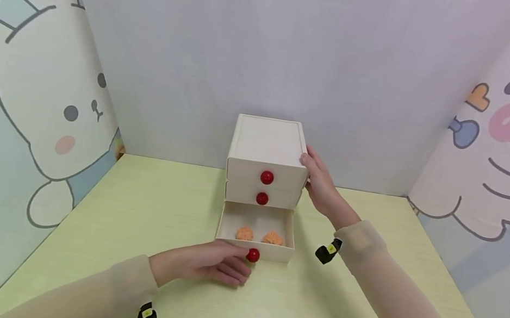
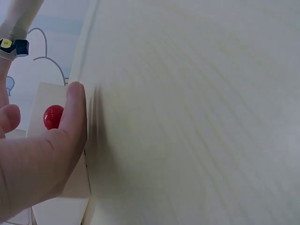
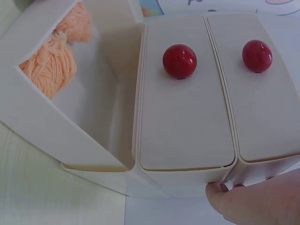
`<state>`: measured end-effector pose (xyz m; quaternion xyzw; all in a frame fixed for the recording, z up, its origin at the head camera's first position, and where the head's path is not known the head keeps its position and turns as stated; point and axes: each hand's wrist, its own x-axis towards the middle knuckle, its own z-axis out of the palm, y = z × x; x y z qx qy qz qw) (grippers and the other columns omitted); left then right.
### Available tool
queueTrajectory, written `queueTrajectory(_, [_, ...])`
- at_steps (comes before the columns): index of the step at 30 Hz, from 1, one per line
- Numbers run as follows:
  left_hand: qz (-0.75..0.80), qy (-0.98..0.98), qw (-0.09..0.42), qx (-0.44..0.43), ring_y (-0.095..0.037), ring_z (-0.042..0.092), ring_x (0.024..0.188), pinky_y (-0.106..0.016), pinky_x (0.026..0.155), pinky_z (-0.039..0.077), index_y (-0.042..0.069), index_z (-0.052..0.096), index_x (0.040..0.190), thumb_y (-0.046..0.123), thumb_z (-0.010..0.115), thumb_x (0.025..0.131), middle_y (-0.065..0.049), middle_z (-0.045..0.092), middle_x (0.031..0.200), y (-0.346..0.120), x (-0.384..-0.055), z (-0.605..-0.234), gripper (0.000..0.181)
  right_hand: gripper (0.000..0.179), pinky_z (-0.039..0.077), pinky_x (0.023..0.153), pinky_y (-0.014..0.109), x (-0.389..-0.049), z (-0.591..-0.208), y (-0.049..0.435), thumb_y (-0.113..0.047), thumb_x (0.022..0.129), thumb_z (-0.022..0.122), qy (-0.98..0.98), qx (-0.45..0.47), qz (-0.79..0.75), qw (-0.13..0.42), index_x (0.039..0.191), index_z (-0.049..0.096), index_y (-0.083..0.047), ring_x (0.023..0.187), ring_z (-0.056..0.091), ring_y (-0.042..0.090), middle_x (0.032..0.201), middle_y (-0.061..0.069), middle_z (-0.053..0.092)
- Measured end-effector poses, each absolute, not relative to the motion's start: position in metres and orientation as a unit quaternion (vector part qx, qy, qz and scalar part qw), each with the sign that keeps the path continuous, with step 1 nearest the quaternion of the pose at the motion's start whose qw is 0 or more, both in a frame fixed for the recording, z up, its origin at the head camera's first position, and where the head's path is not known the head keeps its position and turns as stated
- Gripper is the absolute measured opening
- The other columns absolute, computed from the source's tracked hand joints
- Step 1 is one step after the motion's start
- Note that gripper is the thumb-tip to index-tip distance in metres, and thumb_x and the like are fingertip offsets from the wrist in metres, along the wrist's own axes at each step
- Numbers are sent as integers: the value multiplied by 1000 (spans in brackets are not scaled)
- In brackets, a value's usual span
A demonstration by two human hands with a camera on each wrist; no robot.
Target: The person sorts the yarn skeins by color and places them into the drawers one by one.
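Note:
A white box of three stacked drawers (image 1: 269, 140) stands at the far middle of the table, each drawer with a red knob. The bottom drawer (image 1: 270, 253) is pulled out, and two balls of orange yarn (image 3: 54, 65) lie in it. My left hand (image 1: 212, 263) is at that drawer's front, with the red knob (image 2: 54, 117) between its thumb and fingers. Those fingers look fairly straight, not closed round the knob. My right hand (image 1: 322, 185) rests against the right side of the box near its top; the thumb and fingertips (image 3: 214, 194) touch that side wall.
The upper two drawers (image 3: 187, 122) are closed. Under the box lies a pale green table (image 1: 168, 206). A grey-white curtain (image 1: 190, 61) hangs behind, and panels with a cartoon rabbit (image 1: 47, 95) and a cartoon pig (image 1: 497, 162) flank the table.

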<state>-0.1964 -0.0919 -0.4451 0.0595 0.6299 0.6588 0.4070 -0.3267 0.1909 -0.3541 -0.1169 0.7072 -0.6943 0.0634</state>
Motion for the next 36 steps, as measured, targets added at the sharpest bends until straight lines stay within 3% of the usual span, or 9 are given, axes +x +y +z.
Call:
queueTrajectory(10, [714, 550, 434, 11, -37, 70, 120, -49, 106, 56, -8, 51, 146, 33, 59, 111, -27, 68, 133, -80, -199, -453, 54, 66, 12, 131, 57, -325, -353, 190, -44, 114, 40, 705, -110, -698, 63, 173, 12, -29, 162, 15, 28, 178, 4, 14])
queueTrajectory(23, [744, 526, 412, -29, -29, 75, 110, -44, 106, 56, -10, 61, 134, 30, 60, 110, -23, 74, 122, -68, -199, -462, 46, 66, 13, 131, 59, -326, -354, 191, -45, 114, 40, 709, -118, -692, 64, 173, 12, -32, 162, 14, 29, 178, 2, 13])
queueTrajectory(36, [766, 515, 379, -58, -26, 75, 110, -41, 106, 57, -11, 61, 133, 26, 60, 110, -20, 76, 116, -63, -202, -462, 44, 66, 12, 131, 57, -326, -354, 191, -45, 114, 40, 707, -114, -695, 67, 172, 12, -33, 162, 15, 29, 178, 2, 12])
